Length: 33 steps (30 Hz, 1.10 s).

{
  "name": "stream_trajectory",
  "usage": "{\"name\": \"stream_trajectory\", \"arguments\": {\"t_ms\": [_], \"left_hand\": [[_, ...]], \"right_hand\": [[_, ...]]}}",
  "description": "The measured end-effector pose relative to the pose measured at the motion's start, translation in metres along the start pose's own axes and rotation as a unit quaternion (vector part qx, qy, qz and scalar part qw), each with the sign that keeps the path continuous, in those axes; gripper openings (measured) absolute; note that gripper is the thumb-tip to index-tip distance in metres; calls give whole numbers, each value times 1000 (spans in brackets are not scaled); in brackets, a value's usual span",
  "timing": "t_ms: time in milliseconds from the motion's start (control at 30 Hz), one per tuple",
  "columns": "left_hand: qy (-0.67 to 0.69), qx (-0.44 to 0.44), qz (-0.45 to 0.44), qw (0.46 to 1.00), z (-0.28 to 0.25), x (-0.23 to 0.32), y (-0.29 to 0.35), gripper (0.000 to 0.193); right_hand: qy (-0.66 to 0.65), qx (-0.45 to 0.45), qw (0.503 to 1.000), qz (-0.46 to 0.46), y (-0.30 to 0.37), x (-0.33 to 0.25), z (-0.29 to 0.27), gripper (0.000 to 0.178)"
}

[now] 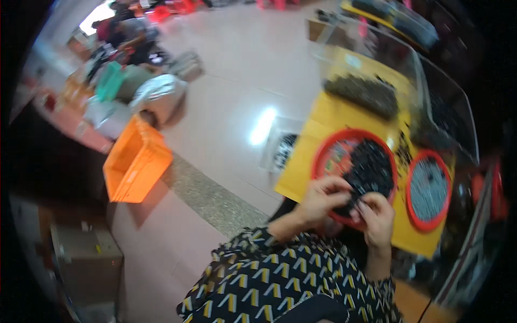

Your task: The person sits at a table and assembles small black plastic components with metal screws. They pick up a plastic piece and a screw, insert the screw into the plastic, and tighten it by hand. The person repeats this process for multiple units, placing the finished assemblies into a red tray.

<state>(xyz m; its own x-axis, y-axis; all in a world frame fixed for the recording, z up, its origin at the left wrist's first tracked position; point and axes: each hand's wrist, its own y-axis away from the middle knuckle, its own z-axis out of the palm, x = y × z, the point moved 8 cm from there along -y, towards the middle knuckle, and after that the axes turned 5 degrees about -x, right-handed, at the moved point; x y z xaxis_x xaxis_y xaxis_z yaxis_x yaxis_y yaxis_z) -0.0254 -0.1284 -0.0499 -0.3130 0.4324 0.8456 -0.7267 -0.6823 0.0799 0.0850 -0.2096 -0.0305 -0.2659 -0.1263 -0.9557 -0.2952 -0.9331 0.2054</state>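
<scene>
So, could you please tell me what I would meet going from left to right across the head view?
Orange crate, small clear bin, larger red tray with black pieces, smaller red tray with grey pieces.

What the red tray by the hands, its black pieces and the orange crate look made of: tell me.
Red tray: probably plastic; smooth, evenly coloured rim.
Black pieces: glossy, by their highlights; plastic or metal, too small to tell.
Orange crate: likely moulded plastic; uniform colour, smooth-looking walls.
</scene>
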Motion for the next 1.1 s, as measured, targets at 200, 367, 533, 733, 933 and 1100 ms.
{"name": "stream_trajectory", "arguments": {"t_ms": [200, 367, 533, 733, 933, 1100], "left_hand": [[162, -4, -18, 987, -2, -7, 4, 20], [188, -17, -24, 982, 2, -9, 0, 18], [186, -5, -22, 982, -1, -8, 3, 17], [135, 11, -6, 991, -4, -6, 3, 18], [123, 5, -4, 992, -2, -6, 5, 18], [80, 12, 25, 996, 1, -1, 6, 15]], "right_hand": [[-15, 7, 1000, -13, 3, -1, 11, 16], [19, 13, 999, -47, 4, -10, 18, 15], [33, 23, 998, -49, 3, -7, 23, 11], [64, 35, 995, -71, 2, -9, 24, 9], [57, 37, 996, -64, 2, -9, 24, 8], [79, 44, 993, -70, 2, -6, 20, 7]]}}
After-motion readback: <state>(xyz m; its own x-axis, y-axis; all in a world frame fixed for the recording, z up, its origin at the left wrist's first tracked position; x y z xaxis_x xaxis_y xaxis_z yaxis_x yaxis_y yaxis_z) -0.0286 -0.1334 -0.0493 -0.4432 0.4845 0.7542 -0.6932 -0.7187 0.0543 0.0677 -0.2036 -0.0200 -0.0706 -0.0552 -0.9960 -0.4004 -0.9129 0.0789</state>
